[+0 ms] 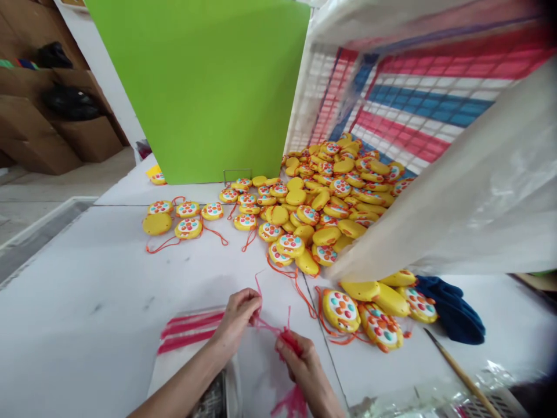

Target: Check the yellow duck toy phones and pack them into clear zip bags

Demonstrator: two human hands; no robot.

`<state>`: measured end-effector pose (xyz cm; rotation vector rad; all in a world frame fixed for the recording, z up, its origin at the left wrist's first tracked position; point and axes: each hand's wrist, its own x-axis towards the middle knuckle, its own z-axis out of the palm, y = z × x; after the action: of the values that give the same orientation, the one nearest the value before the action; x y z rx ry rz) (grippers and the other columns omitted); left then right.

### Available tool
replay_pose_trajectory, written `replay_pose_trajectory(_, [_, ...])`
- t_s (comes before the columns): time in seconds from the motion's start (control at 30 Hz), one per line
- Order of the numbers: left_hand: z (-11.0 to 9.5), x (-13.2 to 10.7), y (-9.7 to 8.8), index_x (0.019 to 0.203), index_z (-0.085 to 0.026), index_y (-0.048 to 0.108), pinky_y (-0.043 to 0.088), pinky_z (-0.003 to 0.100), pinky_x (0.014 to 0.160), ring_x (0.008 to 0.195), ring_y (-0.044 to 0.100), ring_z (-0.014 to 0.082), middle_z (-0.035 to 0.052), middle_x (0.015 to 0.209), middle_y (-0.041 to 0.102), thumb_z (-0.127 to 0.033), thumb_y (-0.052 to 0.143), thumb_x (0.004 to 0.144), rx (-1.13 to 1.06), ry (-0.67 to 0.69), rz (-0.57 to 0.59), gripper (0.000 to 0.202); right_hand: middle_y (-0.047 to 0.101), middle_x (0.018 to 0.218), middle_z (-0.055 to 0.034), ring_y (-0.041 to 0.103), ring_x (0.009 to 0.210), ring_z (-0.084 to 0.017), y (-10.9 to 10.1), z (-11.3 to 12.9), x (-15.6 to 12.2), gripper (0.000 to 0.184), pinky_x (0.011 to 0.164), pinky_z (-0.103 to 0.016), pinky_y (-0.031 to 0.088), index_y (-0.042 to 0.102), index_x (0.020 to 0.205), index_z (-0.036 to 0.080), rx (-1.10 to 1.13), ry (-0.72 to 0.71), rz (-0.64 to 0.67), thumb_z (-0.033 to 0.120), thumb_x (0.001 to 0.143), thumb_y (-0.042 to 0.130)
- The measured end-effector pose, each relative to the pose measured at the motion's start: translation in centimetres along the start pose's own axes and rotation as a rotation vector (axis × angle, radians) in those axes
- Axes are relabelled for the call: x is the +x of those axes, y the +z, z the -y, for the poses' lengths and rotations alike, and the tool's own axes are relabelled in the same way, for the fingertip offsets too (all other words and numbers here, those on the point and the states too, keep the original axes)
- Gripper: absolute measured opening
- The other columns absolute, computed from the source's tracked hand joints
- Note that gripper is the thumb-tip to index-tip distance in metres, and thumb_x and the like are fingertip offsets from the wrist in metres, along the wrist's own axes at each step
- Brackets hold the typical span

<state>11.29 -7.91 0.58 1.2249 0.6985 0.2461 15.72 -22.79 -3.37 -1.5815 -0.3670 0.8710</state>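
My left hand (pixel 242 309) is closed, its fingertips pinching a thin pink strand whose loose end sticks up above them. The strand runs across to my right hand (pixel 300 360), which is wrapped around a bundle of pink strings (pixel 290 342). Loose ends of that bundle hang below the right hand near the bottom edge. Under my left forearm lie several flat pink strips (pixel 191 331) on a pale sheet. To the right of my hands are yellow turtle-like toys (pixel 340 310) with coloured dots and orange cords.
A large pile of the same toys (pixel 322 203) spills out of a striped, netted bag (pixel 404 110). A smaller toy group (pixel 188 227) sits left. A green panel (pixel 209 87) stands behind. Dark blue cloth (pixel 452 310) and a thin stick (pixel 461 371) lie right.
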Motion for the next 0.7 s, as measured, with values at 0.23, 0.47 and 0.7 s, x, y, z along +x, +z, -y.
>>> replay_pose_trajectory(0.23, [2.4, -1.5, 0.1, 0.06, -0.014, 0.055, 0.021, 0.021, 0.043, 0.042, 0.031, 0.0071, -0.0068, 0.044, 0.037, -0.025, 0.053, 0.062, 0.179, -0.092, 0.177, 0.012, 0.025, 0.048, 0.0085, 0.018, 0.042, -0.005, 0.6, 1.5, 0.4, 0.04, 0.038, -0.02, 0.012, 0.061, 0.093, 0.014, 0.059, -0.059, -0.082, 0.049, 0.072, 0.063])
replay_pose_trajectory(0.47, [2.6, -2.1, -0.5, 0.059, -0.015, 0.054, 0.027, 0.023, 0.042, 0.042, 0.036, 0.0099, -0.0038, 0.046, 0.041, -0.024, 0.05, 0.069, 0.349, -0.091, 0.198, 0.014, 0.026, 0.047, 0.0085, 0.019, 0.042, -0.005, 1.7, 1.4, 0.5, 0.037, 0.039, -0.02, 0.016, 0.052, 0.066, 0.015, 0.117, -0.074, -0.066, 0.051, 0.076, 0.058])
replay_pose_trajectory(0.7, [-2.9, -4.5, -1.8, 0.118, -0.025, 0.051, 0.041, 0.027, 0.088, 0.106, 0.053, 0.0184, 0.0063, 0.124, 0.052, -0.021, 0.036, 0.088, 0.986, 0.616, 0.329, 0.034, 0.051, 0.058, -0.0001, 0.043, 0.055, -0.012, 1.4, 1.4, 1.1, 0.023, 0.05, -0.022, 0.037, 0.055, 0.066, 0.016, -0.213, -0.251, -0.082, 0.037, 0.076, 0.054])
